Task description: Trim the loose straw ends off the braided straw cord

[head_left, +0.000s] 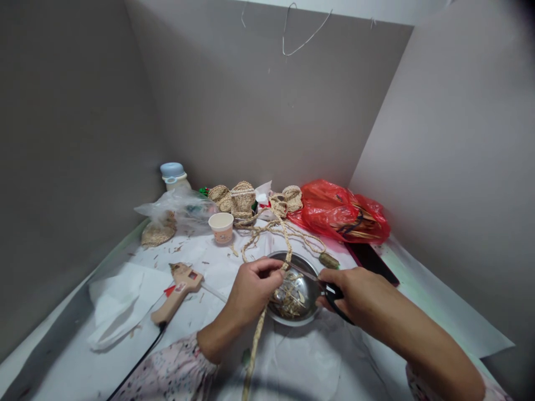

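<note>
My left hand point(258, 285) pinches a braided straw cord point(287, 239) between thumb and fingers, above the near-left rim of a metal bowl point(309, 317). The cord runs from the pile at the back, through my fingers and down past the table's near side. My right hand point(346, 292) is closed around black-handled scissors point(332, 295). Their blades point left over the bowl and reach the cord beside my left fingertips; whether they are parted I cannot tell. Straw clippings point(290, 298) lie in the bowl.
A glue gun point(178, 298) with its cable lies left, near a white cloth or paper point(119, 301). Behind are a paper cup point(221, 228), a clear plastic bag point(188, 206), a blue-lidded bottle point(173, 175), woven straw pieces point(243, 200), a red plastic bag point(326, 209) and a dark flat phone-like slab point(374, 264).
</note>
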The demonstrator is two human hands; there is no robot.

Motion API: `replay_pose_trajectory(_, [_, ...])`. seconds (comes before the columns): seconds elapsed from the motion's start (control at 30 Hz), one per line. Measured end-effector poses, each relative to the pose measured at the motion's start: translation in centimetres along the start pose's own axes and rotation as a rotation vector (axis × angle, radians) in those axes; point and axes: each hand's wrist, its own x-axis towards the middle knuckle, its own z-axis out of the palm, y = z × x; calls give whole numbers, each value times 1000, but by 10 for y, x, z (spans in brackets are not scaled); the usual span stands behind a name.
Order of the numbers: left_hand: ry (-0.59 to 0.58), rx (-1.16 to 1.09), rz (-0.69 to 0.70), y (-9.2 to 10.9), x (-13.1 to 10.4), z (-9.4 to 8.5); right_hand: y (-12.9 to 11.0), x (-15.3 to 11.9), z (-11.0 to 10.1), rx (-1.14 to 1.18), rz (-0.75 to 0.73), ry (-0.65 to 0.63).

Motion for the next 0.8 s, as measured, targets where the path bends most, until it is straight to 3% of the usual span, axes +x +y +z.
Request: replay_pose_trajectory(0.8, [-42, 25, -62, -2, 1, 1, -1, 0, 0, -62, 11, -31])
